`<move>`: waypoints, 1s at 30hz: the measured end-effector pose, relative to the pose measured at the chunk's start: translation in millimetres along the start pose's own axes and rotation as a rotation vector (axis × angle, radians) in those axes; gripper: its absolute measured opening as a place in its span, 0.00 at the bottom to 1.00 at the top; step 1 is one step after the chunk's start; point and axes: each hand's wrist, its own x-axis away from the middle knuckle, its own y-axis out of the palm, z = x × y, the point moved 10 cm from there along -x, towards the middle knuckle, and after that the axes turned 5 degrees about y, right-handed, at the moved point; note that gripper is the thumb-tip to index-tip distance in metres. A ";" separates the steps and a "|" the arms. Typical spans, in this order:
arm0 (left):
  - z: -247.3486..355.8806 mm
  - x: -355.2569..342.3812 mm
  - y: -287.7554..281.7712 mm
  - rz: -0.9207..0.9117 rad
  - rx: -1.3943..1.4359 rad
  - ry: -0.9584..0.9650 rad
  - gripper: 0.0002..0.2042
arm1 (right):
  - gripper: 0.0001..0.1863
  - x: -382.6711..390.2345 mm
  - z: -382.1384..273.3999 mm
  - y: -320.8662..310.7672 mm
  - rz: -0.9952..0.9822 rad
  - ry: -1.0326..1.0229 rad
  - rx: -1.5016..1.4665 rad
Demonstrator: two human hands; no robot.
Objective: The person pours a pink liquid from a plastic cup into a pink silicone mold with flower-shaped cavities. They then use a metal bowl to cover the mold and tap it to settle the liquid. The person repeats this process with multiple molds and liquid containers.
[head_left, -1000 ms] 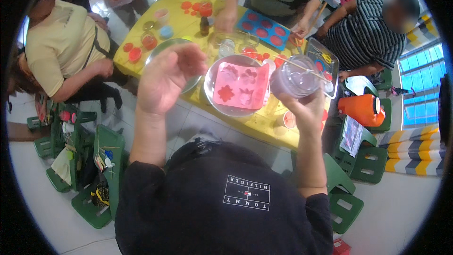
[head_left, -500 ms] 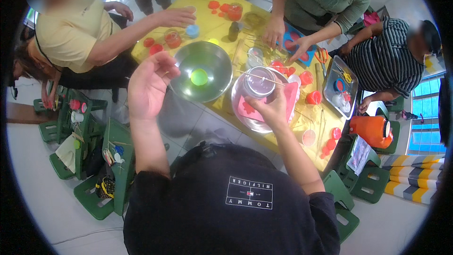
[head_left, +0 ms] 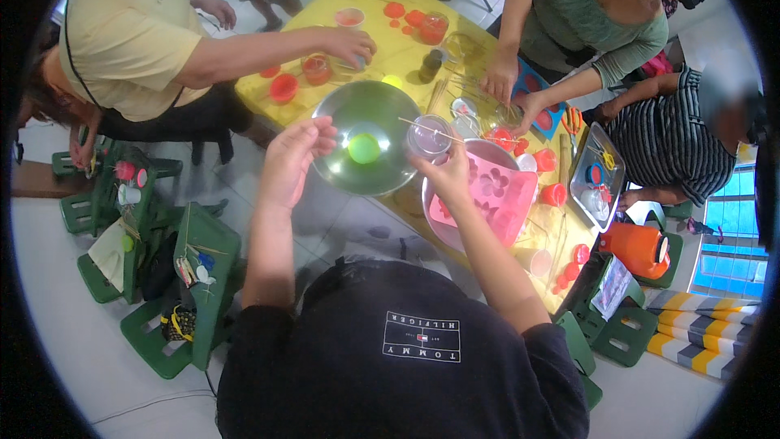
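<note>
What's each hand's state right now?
Left hand: open, loosely curled, nothing visible in it.
Right hand: closed on a clear jar.

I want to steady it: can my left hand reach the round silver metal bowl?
Probably yes: your left hand looks empty and appears close to the metal bowl, with nothing visible in between.
</note>
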 end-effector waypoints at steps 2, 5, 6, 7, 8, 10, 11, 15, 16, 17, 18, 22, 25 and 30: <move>-3.2 0.9 -7.3 0.027 -0.006 -0.011 0.14 | 0.42 -8.3 6.5 9.2 0.007 -0.008 0.021; -8.4 8.4 -18.6 0.079 -0.001 -0.032 0.14 | 0.42 -19.9 3.6 23.8 0.004 -0.038 0.041; -10.1 10.9 -22.9 0.096 -0.008 -0.032 0.14 | 0.42 -23.9 -0.6 29.6 -0.015 -0.039 0.042; -11.6 13.4 -28.1 0.115 -0.016 -0.032 0.14 | 0.42 -28.3 -3.6 34.7 -0.035 -0.041 0.044; -13.1 15.4 -31.3 0.130 -0.024 -0.033 0.14 | 0.41 -34.1 -1.9 39.1 -0.056 -0.054 0.094; -17.2 21.5 -34.7 0.157 -0.006 -0.036 0.13 | 0.41 -47.2 9.4 49.4 -0.099 -0.083 0.194; -18.4 25.4 -38.5 0.173 -0.001 -0.040 0.13 | 0.41 -51.1 11.7 54.4 -0.105 -0.101 0.234; -21.3 37.8 -55.7 0.258 -0.019 -0.042 0.13 | 0.41 -60.3 14.1 69.1 -0.117 -0.158 0.374; -20.9 39.6 -59.4 0.270 -0.020 -0.033 0.13 | 0.41 -61.5 13.2 71.5 -0.116 -0.168 0.404; -21.1 42.5 -62.6 0.284 -0.021 -0.025 0.13 | 0.41 -62.3 11.3 75.8 -0.145 -0.172 0.434; -23.0 44.9 -64.7 0.295 -0.015 -0.026 0.13 | 0.41 -63.9 8.1 78.9 -0.173 -0.176 0.463; -29.5 46.8 -66.5 0.315 0.006 -0.035 0.13 | 0.41 -71.5 15.7 89.5 -0.216 -0.194 0.483; -35.1 43.6 -65.7 0.310 0.021 -0.032 0.13 | 0.41 -73.6 17.9 92.9 -0.181 -0.141 0.476; -44.0 25.5 -56.1 0.272 -0.008 -0.015 0.13 | 0.42 -72.7 9.6 93.7 -0.102 -0.142 0.488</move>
